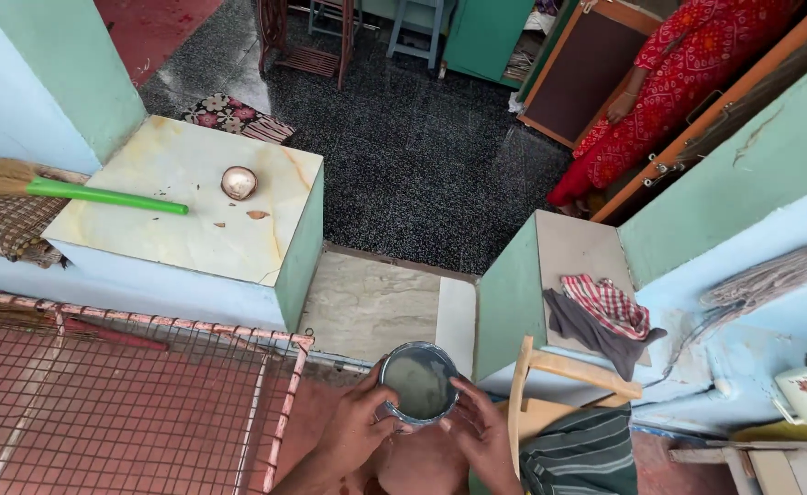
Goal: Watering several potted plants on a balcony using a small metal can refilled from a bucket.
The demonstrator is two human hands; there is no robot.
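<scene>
The round metal vessel (419,382) sits low in the near middle of the scene, cupped between both hands above a reddish floor. It holds a cloudy, greyish liquid that comes close to the rim. The left hand (359,427) wraps its fingers around the left wall of the vessel, and the right hand (482,431) does the same on the right wall, thumb near the rim; both are grasping it, not clenched empty and not released.

To carry this well, the judgement is that the rim should be kept level and the grip even on both sides, since the liquid stands high and a tilt toward either hand would likely spill it. Slow, steady movement looks wiser than a quick lift.

Just right of the hands stands a wooden chair frame (550,380) with a dark striped cloth (582,454) over it. To the near left lies a red wire grid (101,394). Farther left, a pale marble-topped block (193,197) bears a half coconut shell (238,182) and the green handle of a broom (101,195). A checked red cloth (610,307) lies on the ledge to the right, and at the far right another person in a red patterned dress (669,82) stands by a doorway.
</scene>
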